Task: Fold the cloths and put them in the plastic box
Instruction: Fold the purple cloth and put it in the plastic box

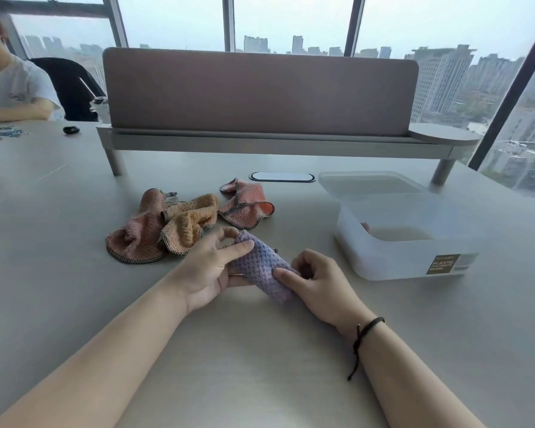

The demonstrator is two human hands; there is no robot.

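Note:
A lilac waffle cloth (261,267) is folded into a narrow strip in the middle of the table. My left hand (209,267) grips its far left side, fingers over the top. My right hand (314,281) pinches its near right end. Behind them lie three crumpled cloths: a dusty pink one (136,233), an orange one (187,222) on top of it, and a salmon one (244,203). The translucent plastic box (408,242) stands open to the right, with something pinkish barely visible inside at its left wall.
The box's lid (368,182) lies flat behind the box. A desk divider on a raised shelf (260,94) closes the far side. A cable port (281,177) sits under it. Another person (10,84) sits at the far left, with small items on the table there.

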